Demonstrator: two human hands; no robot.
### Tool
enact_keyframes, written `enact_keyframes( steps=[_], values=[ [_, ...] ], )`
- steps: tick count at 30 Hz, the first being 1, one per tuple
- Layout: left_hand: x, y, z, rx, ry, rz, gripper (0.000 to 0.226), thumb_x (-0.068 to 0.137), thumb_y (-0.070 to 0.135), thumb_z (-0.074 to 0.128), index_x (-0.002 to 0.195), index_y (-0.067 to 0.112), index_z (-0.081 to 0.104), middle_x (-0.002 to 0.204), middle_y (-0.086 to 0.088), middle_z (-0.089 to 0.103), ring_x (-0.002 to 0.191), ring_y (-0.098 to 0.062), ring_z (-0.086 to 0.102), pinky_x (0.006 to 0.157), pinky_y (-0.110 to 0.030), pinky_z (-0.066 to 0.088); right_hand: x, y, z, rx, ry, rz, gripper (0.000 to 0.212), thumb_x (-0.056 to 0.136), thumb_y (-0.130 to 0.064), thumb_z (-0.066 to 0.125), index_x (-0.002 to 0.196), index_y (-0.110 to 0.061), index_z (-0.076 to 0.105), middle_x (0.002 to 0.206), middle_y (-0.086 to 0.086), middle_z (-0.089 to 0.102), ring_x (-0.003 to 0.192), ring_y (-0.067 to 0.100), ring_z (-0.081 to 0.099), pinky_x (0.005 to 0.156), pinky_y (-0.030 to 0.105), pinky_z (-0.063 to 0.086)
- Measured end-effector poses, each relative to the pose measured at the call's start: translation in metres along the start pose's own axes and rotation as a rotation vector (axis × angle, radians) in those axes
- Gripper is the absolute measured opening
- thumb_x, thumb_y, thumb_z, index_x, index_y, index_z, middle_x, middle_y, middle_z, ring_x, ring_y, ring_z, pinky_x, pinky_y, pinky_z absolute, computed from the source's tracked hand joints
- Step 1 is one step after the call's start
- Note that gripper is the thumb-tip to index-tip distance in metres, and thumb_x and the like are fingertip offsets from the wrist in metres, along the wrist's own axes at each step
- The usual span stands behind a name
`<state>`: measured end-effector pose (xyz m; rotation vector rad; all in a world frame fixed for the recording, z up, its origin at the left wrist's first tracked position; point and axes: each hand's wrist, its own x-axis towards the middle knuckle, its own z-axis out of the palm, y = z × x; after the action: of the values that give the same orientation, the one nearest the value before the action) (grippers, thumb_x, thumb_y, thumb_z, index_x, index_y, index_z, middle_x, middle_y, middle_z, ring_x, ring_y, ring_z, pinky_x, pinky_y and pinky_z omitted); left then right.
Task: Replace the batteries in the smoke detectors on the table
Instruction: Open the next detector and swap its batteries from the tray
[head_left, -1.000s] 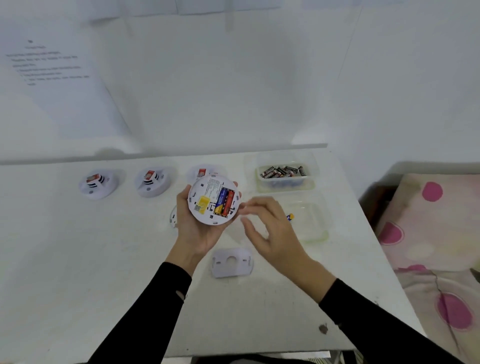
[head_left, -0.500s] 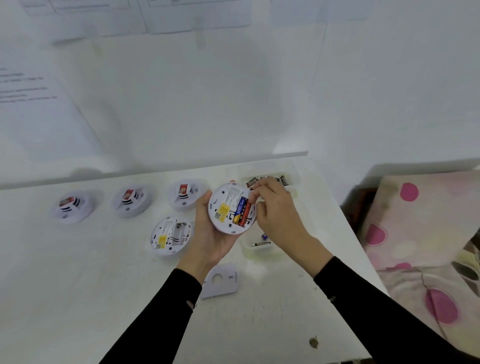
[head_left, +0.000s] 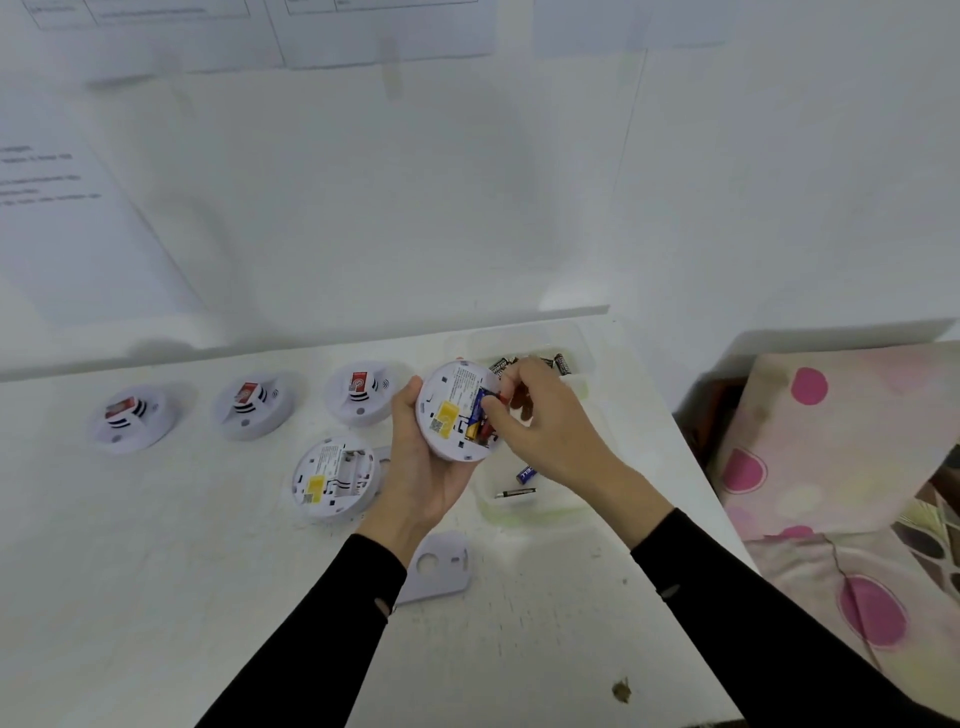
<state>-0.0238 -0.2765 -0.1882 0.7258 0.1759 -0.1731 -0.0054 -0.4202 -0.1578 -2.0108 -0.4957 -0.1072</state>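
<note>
The left hand (head_left: 421, 467) grips the held smoke detector (head_left: 449, 410) by its rim, fingers curled behind it, back side up and tilted, above the table (head_left: 156, 571) near its far right corner. The right hand (head_left: 545, 431) pinches the blue battery (head_left: 478, 410) seated in the detector's compartment, between thumb and forefinger. The open smoke detector (head_left: 335, 478) lies back-up just left of the left wrist. A row of three smoke detectors (head_left: 252, 402) stands along the far edge, near the wall. The cover plate (head_left: 441, 566) lies between the forearms. The near container (head_left: 519, 512) sits under the right hand, holding loose batteries (head_left: 525, 474). The far container (head_left: 576, 358) lies behind it, touching the table's right edge region. The front left of the table offers open surface. The right edge borders spotted bedding (head_left: 831, 467). Compared with one second earlier, the right hand has closed the gap to the detector, and its thumb now covers the compartment. The items on the table have not moved.
</note>
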Motion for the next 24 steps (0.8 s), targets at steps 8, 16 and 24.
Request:
enact_keyframes(
  steps=[8,16,24],
  values=[
    [-0.001,0.004,-0.016,-0.120,0.089,0.051,0.051,0.095,0.051,0.042,0.103,0.015,0.077,0.111,-0.014,0.072,0.105,-0.030,0.065,0.103,-0.050,0.045,-0.008,0.039,-0.019,0.000,0.049,0.393,0.010,0.089,-0.015,0.065,0.083,-0.009,0.060,0.062,-0.011,0.065,0.067,0.013,0.060,0.063,0.020,0.045],
    [-0.002,0.006,-0.011,-0.171,0.077,0.053,0.053,0.092,0.053,0.044,0.101,0.014,0.078,0.115,-0.016,0.071,0.113,-0.033,0.060,0.104,-0.053,0.042,-0.009,0.063,-0.002,-0.421,-0.076,0.363,0.015,0.093,-0.025,0.059,0.093,-0.011,0.065,0.101,0.003,0.061,0.087,0.018,0.060,0.076,0.028,0.045],
    [-0.004,0.007,-0.003,-0.132,0.027,0.052,0.054,0.092,0.052,0.043,0.116,0.011,0.069,0.111,-0.014,0.069,0.098,-0.025,0.066,0.079,-0.041,0.058,-0.008,0.010,0.008,-0.173,-0.049,-0.306,0.045,0.086,-0.020,0.070,0.128,-0.014,0.054,0.138,0.001,0.048,0.132,0.009,0.040,0.109,0.018,0.032]
  ],
)
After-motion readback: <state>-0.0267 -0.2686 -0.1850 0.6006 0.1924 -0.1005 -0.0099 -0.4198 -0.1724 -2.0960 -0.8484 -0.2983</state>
